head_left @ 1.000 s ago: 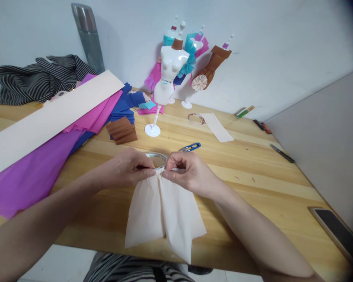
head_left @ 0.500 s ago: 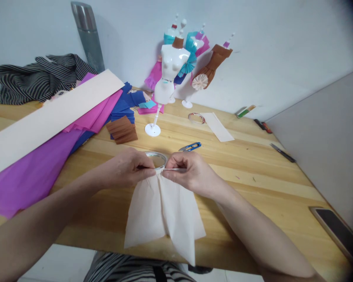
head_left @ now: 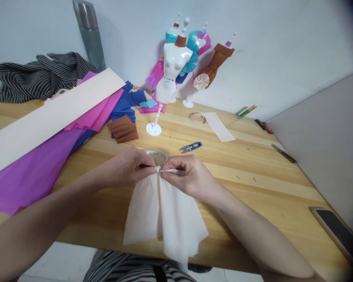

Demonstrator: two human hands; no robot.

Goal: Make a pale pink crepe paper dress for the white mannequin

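Observation:
A pale cream sheet of crepe paper [head_left: 170,219] hangs in folds from my fingers, gathered along its top edge. My left hand [head_left: 132,166] pinches that edge between thumb and forefinger. Close beside it, my right hand [head_left: 186,174] pinches the same edge, with a pleat between the two thumbs. Just behind the fingertips lies a roll of tape [head_left: 161,153], partly hidden by my hands. Blue thread snips [head_left: 191,147] rest on the table a little beyond my right hand.
Small white mannequins [head_left: 176,60] dressed in colored paper stand by the wall. Stacked crepe paper [head_left: 47,168] and a cream strip [head_left: 59,117] cover the left side. A brown paper piece [head_left: 123,129], a knife [head_left: 284,152] and a phone [head_left: 332,227] lie on the wooden table [head_left: 247,203].
The lower right part of the crepe paper has swung and spread out a little. My right hand has shifted slightly down, showing more of the snips. Both hands keep their pinch.

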